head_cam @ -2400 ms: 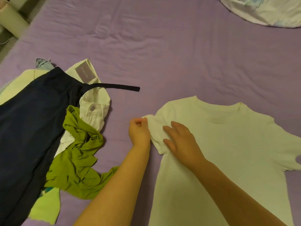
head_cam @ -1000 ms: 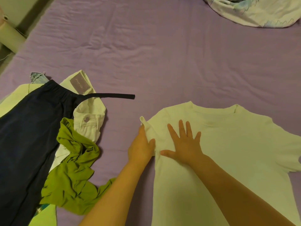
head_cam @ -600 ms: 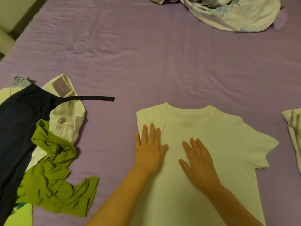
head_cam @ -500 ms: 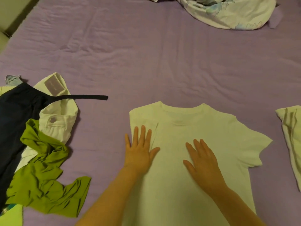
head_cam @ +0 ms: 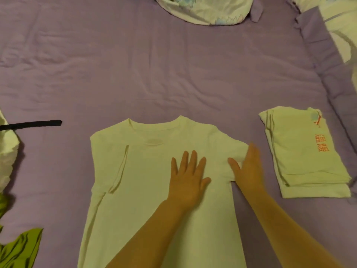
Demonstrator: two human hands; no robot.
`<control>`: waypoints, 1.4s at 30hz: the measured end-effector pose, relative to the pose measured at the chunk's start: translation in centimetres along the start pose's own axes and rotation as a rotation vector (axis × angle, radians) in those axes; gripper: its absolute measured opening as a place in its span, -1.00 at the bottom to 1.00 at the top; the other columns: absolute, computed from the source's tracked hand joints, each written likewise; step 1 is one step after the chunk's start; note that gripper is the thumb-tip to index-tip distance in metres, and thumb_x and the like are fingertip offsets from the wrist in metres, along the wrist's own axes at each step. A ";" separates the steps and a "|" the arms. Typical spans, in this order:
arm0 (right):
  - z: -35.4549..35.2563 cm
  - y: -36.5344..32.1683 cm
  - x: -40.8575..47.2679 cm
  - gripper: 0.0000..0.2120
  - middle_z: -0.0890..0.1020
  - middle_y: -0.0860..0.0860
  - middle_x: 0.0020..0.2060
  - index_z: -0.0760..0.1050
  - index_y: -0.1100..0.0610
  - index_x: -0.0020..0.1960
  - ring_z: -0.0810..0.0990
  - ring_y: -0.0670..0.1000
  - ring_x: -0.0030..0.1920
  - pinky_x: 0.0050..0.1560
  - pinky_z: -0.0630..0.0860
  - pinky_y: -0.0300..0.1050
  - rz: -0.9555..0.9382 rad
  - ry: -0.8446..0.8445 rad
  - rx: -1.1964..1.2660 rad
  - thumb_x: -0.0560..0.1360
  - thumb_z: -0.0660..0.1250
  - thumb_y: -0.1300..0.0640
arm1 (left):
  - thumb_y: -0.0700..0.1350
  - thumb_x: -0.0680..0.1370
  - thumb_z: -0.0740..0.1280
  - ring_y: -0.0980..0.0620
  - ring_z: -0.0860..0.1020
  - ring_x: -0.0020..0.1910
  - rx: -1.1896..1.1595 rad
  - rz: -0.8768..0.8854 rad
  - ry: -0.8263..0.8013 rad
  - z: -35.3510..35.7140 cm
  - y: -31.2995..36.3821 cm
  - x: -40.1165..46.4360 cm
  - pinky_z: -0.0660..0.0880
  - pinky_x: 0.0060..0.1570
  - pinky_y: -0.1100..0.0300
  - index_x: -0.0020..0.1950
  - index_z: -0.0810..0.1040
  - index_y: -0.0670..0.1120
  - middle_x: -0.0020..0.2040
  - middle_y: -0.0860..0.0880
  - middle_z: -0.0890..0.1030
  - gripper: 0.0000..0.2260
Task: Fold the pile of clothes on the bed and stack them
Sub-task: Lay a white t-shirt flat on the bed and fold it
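Note:
A white T-shirt (head_cam: 146, 190) lies flat on the purple bed sheet (head_cam: 154, 74), neck away from me. Its left sleeve is folded in over the body. My left hand (head_cam: 188, 178) presses flat on the shirt's chest with straight, spread fingers. My right hand (head_cam: 248, 169) lies flat with straight fingers on the shirt's right sleeve, at the shirt's right edge; it is slightly blurred. To the right sits a stack of folded white clothes (head_cam: 307, 155) with red print on top.
At the left edge lie unfolded clothes: a green garment (head_cam: 17, 248), a white piece (head_cam: 7, 151) and a black strap (head_cam: 32, 124). A crumpled patterned quilt (head_cam: 204, 8) lies at the far side, and bedding (head_cam: 340, 45) rises at the right.
The view has swung right, bringing the folded stack into sight. My left hand moved from the folded left sleeve to the chest, and my right hand slid from the chest onto the right sleeve.

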State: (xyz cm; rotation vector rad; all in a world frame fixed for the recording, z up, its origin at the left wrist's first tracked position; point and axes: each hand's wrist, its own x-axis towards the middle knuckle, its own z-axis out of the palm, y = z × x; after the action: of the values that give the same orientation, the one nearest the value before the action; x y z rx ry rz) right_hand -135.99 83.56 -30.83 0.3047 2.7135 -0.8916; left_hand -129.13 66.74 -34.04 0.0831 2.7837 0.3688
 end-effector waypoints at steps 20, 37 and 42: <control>2.4 -3.6 -2.4 -0.51 0.36 -0.05 0.38 0.19 0.01 0.49 0.55 -0.05 -0.02 0.05 0.49 -0.16 -0.374 -0.304 -0.012 0.59 0.20 0.03 | 0.35 0.52 -0.13 -0.21 -0.24 0.51 0.021 -0.315 0.030 1.9 -0.7 -7.2 -0.34 0.41 -0.16 0.56 -0.07 -0.01 0.55 -0.11 -0.16 -0.29; 6.5 -1.2 -11.4 -0.30 -0.03 0.09 0.55 -0.02 -0.01 0.55 -0.19 0.15 0.54 0.47 -0.25 0.22 -0.581 -0.312 -0.727 0.52 -0.32 -0.32 | 0.09 0.65 -0.01 -0.16 -0.25 0.53 -0.012 -0.275 -0.098 3.0 -3.7 -16.3 -0.25 0.46 -0.10 0.57 -0.14 0.05 0.56 -0.08 -0.22 -0.47; 8.2 0.5 -21.3 -0.45 0.13 0.09 0.53 0.18 0.04 0.51 -0.03 0.15 0.54 0.48 -0.15 0.15 -0.548 -0.391 -0.611 0.60 0.06 -0.17 | -0.03 0.66 0.04 -0.11 -0.04 0.55 -0.064 -0.218 -0.100 2.8 -4.7 -21.5 -0.08 0.50 0.00 0.57 0.05 0.01 0.58 -0.09 -0.01 -0.54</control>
State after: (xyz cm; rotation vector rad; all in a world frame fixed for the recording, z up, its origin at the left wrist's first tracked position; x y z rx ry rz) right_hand -114.27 76.55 -30.76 -0.6846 2.5476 -0.1512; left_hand -108.00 60.76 -31.08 -0.2091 2.6460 0.3860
